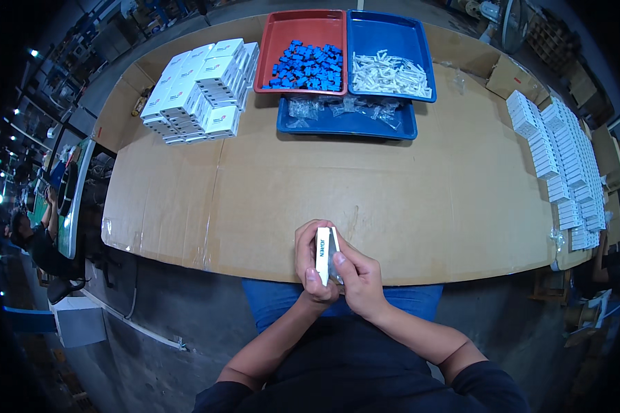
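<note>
Close to the table's near edge, both my hands are around a small white box (322,256) with dark print on its narrow side. My left hand (305,253) wraps it from the left, thumb low on the box's near end. My right hand (362,279) grips it from the right, its thumb pressed on the right side. A gap shows along that side, with something greyish and partly see-through in it. What that is, I cannot make out. My fingers under the box are hidden.
Stacked white boxes (179,96) stand at the far left. A red tray (300,26) holds blue parts; a blue tray (386,31) holds white parts. Below them, another blue tray (348,132) contains clear plastic bags. White stacks (565,165) line the right. A co-worker (38,237) sits far left.
</note>
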Demonstrator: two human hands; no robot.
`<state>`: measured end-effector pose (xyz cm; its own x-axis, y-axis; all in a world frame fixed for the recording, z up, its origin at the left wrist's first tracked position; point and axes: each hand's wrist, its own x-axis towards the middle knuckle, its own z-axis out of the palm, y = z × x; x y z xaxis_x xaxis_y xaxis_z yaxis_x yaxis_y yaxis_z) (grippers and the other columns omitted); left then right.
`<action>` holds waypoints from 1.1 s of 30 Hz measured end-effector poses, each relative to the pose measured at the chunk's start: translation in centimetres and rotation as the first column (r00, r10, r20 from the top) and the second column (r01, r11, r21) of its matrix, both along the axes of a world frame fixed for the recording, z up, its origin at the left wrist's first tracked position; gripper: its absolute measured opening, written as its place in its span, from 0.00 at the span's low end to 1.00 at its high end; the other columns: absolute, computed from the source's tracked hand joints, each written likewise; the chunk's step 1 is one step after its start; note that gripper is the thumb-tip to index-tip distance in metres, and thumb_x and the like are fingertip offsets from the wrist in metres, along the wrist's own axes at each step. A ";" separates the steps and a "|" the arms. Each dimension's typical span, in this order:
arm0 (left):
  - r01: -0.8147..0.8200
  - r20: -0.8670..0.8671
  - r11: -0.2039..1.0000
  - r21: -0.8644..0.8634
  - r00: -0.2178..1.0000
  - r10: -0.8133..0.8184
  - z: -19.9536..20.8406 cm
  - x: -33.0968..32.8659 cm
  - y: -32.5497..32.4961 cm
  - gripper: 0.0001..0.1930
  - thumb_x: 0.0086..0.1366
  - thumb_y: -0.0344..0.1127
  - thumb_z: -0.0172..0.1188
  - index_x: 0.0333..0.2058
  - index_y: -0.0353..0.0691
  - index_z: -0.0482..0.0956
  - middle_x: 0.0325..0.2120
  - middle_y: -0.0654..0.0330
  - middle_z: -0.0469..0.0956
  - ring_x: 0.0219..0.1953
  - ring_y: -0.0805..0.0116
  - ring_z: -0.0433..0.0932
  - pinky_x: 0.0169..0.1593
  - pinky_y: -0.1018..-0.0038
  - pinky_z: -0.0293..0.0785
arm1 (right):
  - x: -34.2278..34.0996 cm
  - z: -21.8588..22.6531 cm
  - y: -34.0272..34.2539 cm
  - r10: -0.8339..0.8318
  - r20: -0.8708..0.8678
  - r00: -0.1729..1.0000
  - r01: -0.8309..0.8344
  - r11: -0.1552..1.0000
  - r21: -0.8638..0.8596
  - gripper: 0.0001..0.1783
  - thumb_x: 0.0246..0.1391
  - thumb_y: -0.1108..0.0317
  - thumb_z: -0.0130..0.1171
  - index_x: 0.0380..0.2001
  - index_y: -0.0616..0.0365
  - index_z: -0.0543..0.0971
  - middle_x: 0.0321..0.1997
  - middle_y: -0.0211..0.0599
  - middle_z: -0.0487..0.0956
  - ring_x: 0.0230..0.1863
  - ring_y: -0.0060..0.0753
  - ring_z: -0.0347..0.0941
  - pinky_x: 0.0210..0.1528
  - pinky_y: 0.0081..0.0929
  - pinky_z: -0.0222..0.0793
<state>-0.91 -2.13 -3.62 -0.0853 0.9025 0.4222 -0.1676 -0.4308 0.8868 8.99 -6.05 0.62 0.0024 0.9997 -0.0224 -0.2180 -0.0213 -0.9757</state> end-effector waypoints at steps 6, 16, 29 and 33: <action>0.027 -0.221 0.999 -0.027 0.975 -0.033 -0.2 -0.4 0.3 0.53 0.66 0.74 0.37 0.70 0.25 0.56 0.61 0.45 0.64 0.61 0.53 0.69 0.65 0.58 0.66 | 1.4 -0.2 1.2 0.048 0.015 0.999 -0.047 0.998 -0.041 0.29 0.74 0.65 0.53 0.73 0.64 0.66 0.70 0.44 0.73 0.68 0.30 0.69 0.67 0.25 0.66; 0.405 0.274 0.791 -0.458 0.911 -0.308 1.8 -0.5 0.1 0.45 0.77 0.71 0.29 0.76 0.39 0.49 0.65 0.48 0.68 0.68 0.58 0.69 0.67 0.60 0.70 | 5.3 1.1 2.7 -0.088 0.585 0.806 -0.159 0.921 0.357 0.51 0.46 0.50 0.77 0.72 0.55 0.69 0.72 0.52 0.68 0.72 0.58 0.65 0.74 0.52 0.59; 0.633 0.574 0.369 -0.680 0.774 -0.269 2.7 -0.2 -0.4 0.34 0.80 0.65 0.31 0.64 0.44 0.66 0.55 0.55 0.78 0.56 0.63 0.80 0.57 0.64 0.80 | 5.9 -2.2 3.6 -0.294 0.567 0.769 -0.247 0.683 0.688 0.46 0.49 0.40 0.73 0.58 0.72 0.78 0.64 0.64 0.76 0.64 0.63 0.75 0.65 0.52 0.71; 0.639 0.574 0.352 -0.684 0.769 -0.282 3.3 -0.5 -0.2 0.34 0.80 0.65 0.31 0.65 0.43 0.66 0.53 0.56 0.79 0.54 0.63 0.81 0.56 0.64 0.81 | 5.6 -3.1 3.3 -0.277 0.540 0.795 -0.217 0.702 0.679 0.47 0.49 0.41 0.73 0.59 0.72 0.78 0.65 0.64 0.75 0.66 0.63 0.74 0.65 0.51 0.71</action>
